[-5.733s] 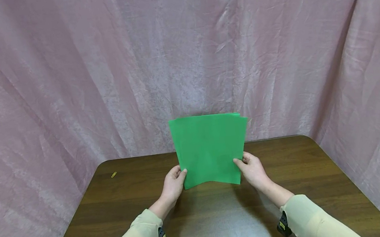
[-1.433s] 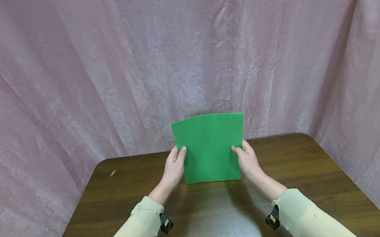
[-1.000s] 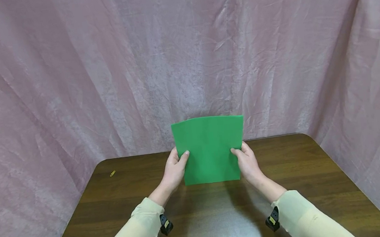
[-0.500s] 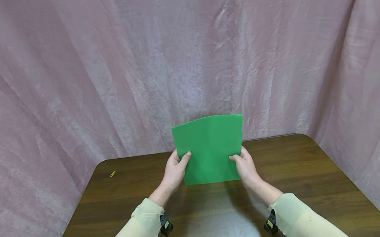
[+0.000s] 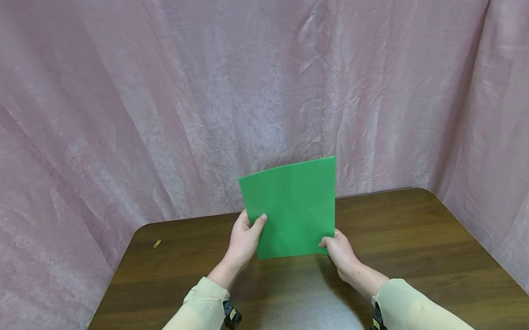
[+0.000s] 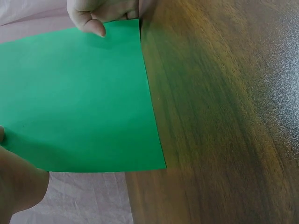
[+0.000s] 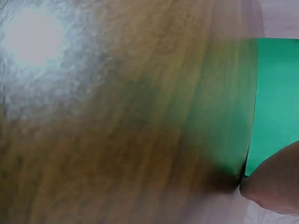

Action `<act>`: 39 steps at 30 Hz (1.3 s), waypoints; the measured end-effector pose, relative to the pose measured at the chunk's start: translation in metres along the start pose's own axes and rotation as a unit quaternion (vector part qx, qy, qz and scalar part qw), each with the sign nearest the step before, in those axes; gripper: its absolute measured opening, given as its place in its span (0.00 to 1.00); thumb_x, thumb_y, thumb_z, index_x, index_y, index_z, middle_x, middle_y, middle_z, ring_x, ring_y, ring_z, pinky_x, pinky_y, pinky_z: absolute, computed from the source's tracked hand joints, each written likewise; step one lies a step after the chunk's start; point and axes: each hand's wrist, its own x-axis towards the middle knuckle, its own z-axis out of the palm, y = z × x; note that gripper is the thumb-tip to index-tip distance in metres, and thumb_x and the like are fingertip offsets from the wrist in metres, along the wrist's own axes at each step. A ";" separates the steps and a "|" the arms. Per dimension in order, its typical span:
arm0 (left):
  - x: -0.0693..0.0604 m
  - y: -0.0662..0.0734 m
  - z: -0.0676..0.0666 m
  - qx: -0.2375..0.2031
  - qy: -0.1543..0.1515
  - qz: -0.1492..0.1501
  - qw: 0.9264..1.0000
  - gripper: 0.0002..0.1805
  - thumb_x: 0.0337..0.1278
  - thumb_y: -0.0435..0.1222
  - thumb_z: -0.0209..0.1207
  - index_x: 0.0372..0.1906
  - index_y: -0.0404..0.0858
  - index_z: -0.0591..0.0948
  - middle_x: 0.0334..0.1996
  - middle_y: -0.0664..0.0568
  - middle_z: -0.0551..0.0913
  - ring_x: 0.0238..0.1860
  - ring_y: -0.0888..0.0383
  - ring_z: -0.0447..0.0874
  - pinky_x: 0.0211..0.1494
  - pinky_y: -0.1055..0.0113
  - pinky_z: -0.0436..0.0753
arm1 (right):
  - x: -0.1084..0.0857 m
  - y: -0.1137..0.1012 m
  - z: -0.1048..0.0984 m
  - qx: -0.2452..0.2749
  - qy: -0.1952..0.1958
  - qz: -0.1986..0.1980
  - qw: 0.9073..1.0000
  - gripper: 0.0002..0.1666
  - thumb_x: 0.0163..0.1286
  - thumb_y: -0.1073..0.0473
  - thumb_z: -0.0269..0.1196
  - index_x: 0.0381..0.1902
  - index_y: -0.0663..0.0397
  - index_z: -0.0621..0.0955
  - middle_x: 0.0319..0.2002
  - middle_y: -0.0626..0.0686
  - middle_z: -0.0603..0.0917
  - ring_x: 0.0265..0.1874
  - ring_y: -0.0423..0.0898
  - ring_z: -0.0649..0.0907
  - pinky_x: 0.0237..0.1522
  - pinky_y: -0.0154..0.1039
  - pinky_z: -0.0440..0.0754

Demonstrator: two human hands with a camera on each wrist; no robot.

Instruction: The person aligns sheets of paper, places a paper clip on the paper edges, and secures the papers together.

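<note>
A stack of green paper (image 5: 293, 210) stands nearly upright at the middle of the table, its edges lined up and its lower edge at the tabletop. My left hand (image 5: 243, 241) grips the left edge about halfway down, thumb on the front face and fingers behind, mostly hidden. Lower down, my right hand (image 5: 342, 256) pinches the bottom right corner with the thumb in front. In the left wrist view the paper (image 6: 79, 102) spans between both hands. The right wrist view shows the right hand (image 7: 275, 186) at the paper's corner.
A yellow paper clip (image 5: 157, 243) lies on the brown wooden table (image 5: 410, 241), toward the back left. Pink curtains (image 5: 256, 81) hang behind the table and along its sides.
Staggered sheets in the oldest frame now have matching edges. Over the last second my right hand slid down the right edge to the bottom corner, while the left hand stayed almost still.
</note>
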 end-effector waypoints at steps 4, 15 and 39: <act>0.000 0.000 0.001 0.005 0.003 0.000 1.000 0.16 0.78 0.38 0.55 0.62 0.36 0.76 0.50 0.37 0.83 0.48 0.35 0.86 0.49 0.37 0.84 | 0.001 -0.003 0.001 0.001 -0.003 0.004 1.000 0.21 0.60 0.69 0.53 0.53 0.62 0.74 0.52 0.58 0.78 0.51 0.53 0.72 0.55 0.48 0.68; -0.001 0.002 0.003 0.016 0.005 -0.005 1.000 0.15 0.78 0.37 0.55 0.61 0.35 0.75 0.49 0.38 0.84 0.47 0.37 0.87 0.49 0.38 0.84 | 0.005 -0.061 -0.006 0.067 0.000 -0.029 0.997 0.25 0.63 0.71 0.52 0.60 0.60 0.71 0.47 0.56 0.80 0.43 0.50 0.82 0.47 0.48 0.81; 0.001 -0.002 0.003 0.034 0.001 0.017 0.999 0.17 0.78 0.37 0.54 0.63 0.33 0.75 0.51 0.38 0.84 0.48 0.43 0.87 0.51 0.45 0.86 | -0.014 -0.185 -0.015 0.013 -0.054 -0.278 0.959 0.31 0.63 0.73 0.52 0.66 0.58 0.73 0.60 0.56 0.78 0.62 0.48 0.74 0.59 0.46 0.70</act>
